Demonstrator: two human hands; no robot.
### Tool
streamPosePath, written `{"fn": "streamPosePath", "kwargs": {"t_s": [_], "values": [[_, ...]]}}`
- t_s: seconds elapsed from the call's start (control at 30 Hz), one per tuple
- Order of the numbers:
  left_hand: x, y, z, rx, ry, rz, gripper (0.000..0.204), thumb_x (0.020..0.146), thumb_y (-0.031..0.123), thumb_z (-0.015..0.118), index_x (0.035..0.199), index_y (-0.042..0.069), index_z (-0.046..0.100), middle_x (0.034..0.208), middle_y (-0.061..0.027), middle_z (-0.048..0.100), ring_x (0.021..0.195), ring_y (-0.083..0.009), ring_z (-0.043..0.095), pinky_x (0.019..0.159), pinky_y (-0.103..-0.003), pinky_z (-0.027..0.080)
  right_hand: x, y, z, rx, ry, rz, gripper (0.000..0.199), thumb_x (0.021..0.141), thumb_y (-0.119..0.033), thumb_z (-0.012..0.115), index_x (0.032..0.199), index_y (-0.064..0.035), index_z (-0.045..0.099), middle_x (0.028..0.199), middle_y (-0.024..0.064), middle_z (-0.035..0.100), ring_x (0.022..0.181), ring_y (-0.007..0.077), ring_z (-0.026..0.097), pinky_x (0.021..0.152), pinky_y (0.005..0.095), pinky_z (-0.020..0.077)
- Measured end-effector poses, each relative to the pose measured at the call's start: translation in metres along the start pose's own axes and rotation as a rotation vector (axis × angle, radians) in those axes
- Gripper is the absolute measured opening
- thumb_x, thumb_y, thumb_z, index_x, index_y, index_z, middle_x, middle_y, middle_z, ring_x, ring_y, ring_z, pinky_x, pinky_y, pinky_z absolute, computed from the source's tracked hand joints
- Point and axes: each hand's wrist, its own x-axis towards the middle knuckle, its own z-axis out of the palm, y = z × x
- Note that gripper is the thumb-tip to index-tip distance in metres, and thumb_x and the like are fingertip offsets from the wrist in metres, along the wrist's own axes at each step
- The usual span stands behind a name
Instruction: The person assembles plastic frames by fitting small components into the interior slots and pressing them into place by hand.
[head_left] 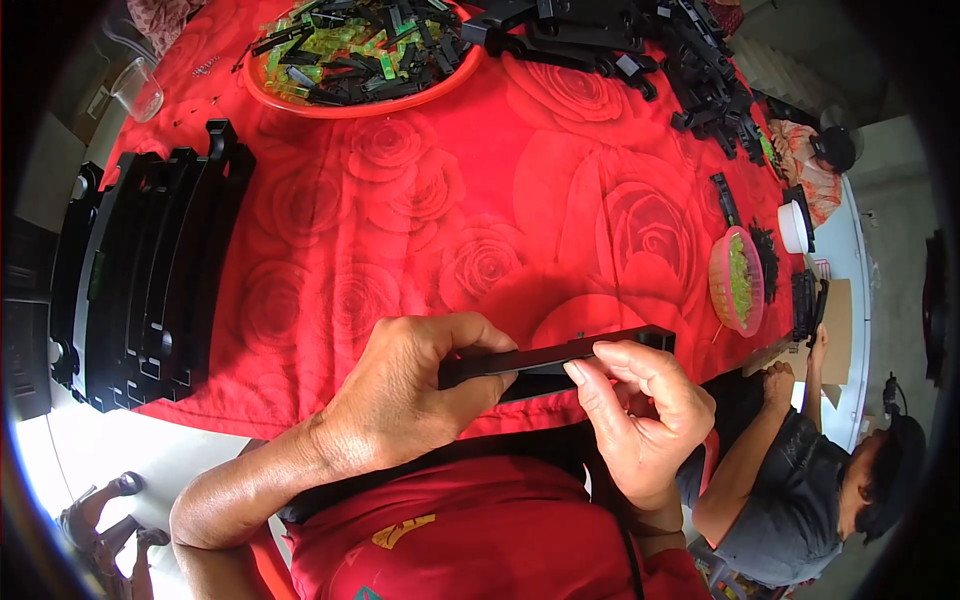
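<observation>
A long, narrow black plastic part [545, 354] is held level in front of my body, above the table's near edge. My left hand [400, 395] is closed around its left end, thumb below and fingers behind. Close to the middle of the part, my right hand [645, 410] brings thumb and index finger together in a pinch, the index fingertip at the upper edge. Whatever sits between those fingertips is too small to make out. The right end of the part shows past my right hand, with a hollow in it.
Similar long black parts [150, 280] stand stacked at the left. An orange-red basin [365, 108] holds yellow-green and black pieces. More black parts [590, 35] are heaped at the far right. A pink basket [722, 290] and a co-worker [790, 500] are at the right; a clear cup [138, 92] is far left.
</observation>
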Motion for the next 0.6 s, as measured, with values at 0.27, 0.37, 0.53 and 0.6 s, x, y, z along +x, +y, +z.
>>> {"fn": "streamPosePath", "kwargs": {"t_s": [0.27,0.37,0.53,0.6], "values": [[0.001,0.01,0.003,0.132,0.028,0.065,0.019,0.094,0.002,0.074,0.112,-0.003,0.075,0.086,-0.0069,0.076,0.078,-0.008,0.069,0.067,-0.027,0.055,-0.002,-0.003,-0.009,-0.233,-0.001,-0.13,0.032,0.075,0.007,0.092,0.103,0.002,0.076,0.085,0.0108,0.077,0.068,0.011,0.072,0.055,0.0219,0.0539],[0.0,0.011,0.004,0.142,0.03,0.07,0.018,0.093,0.001,0.073,0.111,-0.003,0.075,0.085,-0.0084,0.076,0.076,-0.0087,0.069,0.065,-0.027,0.055,0.0,-0.004,-0.01,-0.265,-0.004,-0.16,0.033,0.073,0.006,0.094,0.101,0.0017,0.076,0.082,0.0105,0.076,0.062,0.0115,0.069,0.053,0.023,0.0522],[0.0,0.012,0.007,0.164,0.039,0.121,0.016,0.095,0.003,0.073,0.109,-0.003,0.074,0.082,-0.0098,0.075,0.075,-0.0106,0.07,0.064,-0.028,0.055,0.0,-0.004,-0.011,-0.322,0.047,-0.182,0.033,0.073,-0.002,0.095,0.1,-0.0032,0.077,0.078,0.0054,0.074,0.054,0.0163,0.061,0.049,0.0293,0.0461],[-0.001,0.016,0.006,0.169,0.035,0.102,0.015,0.095,0.004,0.073,0.108,-0.003,0.074,0.082,-0.0099,0.075,0.075,-0.0108,0.071,0.064,-0.029,0.055,0.002,-0.005,-0.014,-0.342,0.049,-0.182,0.033,0.073,-0.003,0.096,0.1,-0.0032,0.077,0.078,0.0052,0.074,0.055,0.0169,0.061,0.05,0.0302,0.0465]]}}
